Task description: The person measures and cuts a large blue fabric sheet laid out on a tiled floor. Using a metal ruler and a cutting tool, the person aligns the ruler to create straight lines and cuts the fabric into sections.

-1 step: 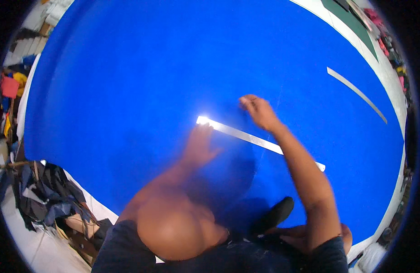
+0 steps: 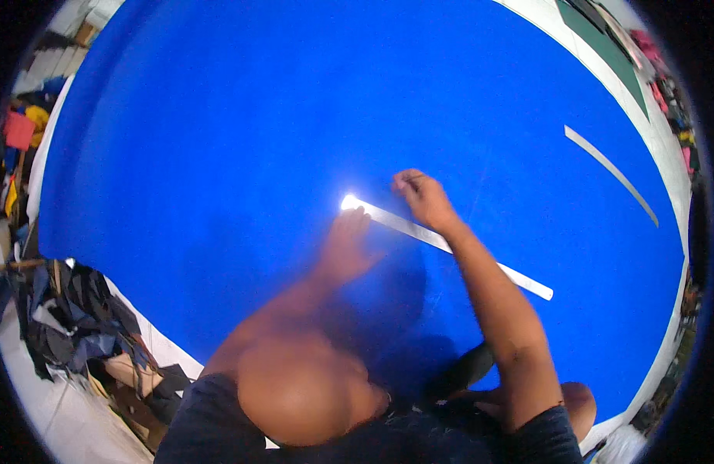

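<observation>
A long, shiny metal ruler (image 2: 407, 226) lies slantwise on a wide blue cloth (image 2: 241, 116). My left hand (image 2: 349, 240) rests with its fingers spread, fingertips touching the ruler near its bright left end. Just beyond the ruler's far edge, my right hand (image 2: 425, 199) is raised over the cloth with thumb and fingers pinched together. Whatever may be between those fingers is too small to make out. The right forearm crosses above the ruler and hides part of it. Faint thin lines run over the cloth to the right of that hand.
A second pale, flat strip (image 2: 614, 172) lies on the cloth at the far right. Dark fabric scraps (image 2: 78, 325) are heaped at the lower left. A red piece (image 2: 19, 130) sits among clutter at the left edge. Beyond the cloth's upper right edge is a green surface (image 2: 604, 58).
My right hand has shifted left and slightly nearer, its fingers still pinched. The left hand stays at the ruler's left end. The whole view has shifted a little.
</observation>
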`<action>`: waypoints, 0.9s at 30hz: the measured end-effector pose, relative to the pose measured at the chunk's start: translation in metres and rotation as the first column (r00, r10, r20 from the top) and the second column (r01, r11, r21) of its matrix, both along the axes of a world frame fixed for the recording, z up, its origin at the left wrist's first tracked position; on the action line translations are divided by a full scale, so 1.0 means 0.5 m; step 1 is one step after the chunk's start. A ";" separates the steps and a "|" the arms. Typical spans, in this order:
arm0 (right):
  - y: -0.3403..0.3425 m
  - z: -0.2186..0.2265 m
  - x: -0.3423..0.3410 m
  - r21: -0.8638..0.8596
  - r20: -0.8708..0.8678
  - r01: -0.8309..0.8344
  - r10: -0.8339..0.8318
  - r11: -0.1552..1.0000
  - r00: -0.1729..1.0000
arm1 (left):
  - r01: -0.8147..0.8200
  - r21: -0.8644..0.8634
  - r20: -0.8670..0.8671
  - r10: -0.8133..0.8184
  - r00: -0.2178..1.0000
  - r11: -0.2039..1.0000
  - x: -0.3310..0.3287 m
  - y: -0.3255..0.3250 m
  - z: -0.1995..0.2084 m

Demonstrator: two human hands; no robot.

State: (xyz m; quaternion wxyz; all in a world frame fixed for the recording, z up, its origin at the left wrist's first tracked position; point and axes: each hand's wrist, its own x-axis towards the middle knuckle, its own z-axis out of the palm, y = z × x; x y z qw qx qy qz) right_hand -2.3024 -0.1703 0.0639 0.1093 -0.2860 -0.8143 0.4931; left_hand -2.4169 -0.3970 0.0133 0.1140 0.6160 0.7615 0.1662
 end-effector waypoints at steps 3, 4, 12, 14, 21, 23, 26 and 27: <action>-0.102 -0.036 -0.094 0.004 -0.070 0.007 -0.007 1.000 0.998 | -0.020 0.013 -0.012 0.020 1.000 1.000 -0.016 -0.014 -0.016; -0.120 -0.029 -0.113 0.032 -0.054 0.014 -0.012 0.999 0.998 | -0.019 0.006 0.002 0.019 1.000 1.000 -0.018 -0.018 -0.010; -0.122 -0.027 -0.182 0.133 0.076 -0.271 0.263 0.953 0.962 | -0.029 0.054 0.149 0.020 0.989 0.998 -0.017 -0.009 0.035; -0.120 -0.024 -0.184 0.150 0.107 -0.305 0.291 0.940 0.951 | -0.039 0.081 0.162 0.025 0.987 0.996 -0.017 -0.010 0.031; -0.117 -0.025 -0.183 0.158 0.113 -0.348 0.333 0.924 0.936 | -0.059 0.062 0.167 0.048 0.985 0.996 -0.015 -0.008 0.030; -0.114 -0.024 -0.180 0.186 0.091 -0.361 0.350 0.914 0.932 | -0.057 0.061 0.165 0.046 0.985 0.997 -0.012 -0.006 0.027; -0.117 -0.026 -0.182 0.246 0.060 -0.351 0.347 0.903 0.936 | -0.071 0.072 0.145 0.060 0.988 0.995 -0.012 -0.007 0.023; -0.120 -0.027 -0.184 0.261 0.057 -0.334 0.331 0.906 0.942 | -0.062 0.073 0.155 0.050 0.987 0.995 -0.012 -0.008 0.021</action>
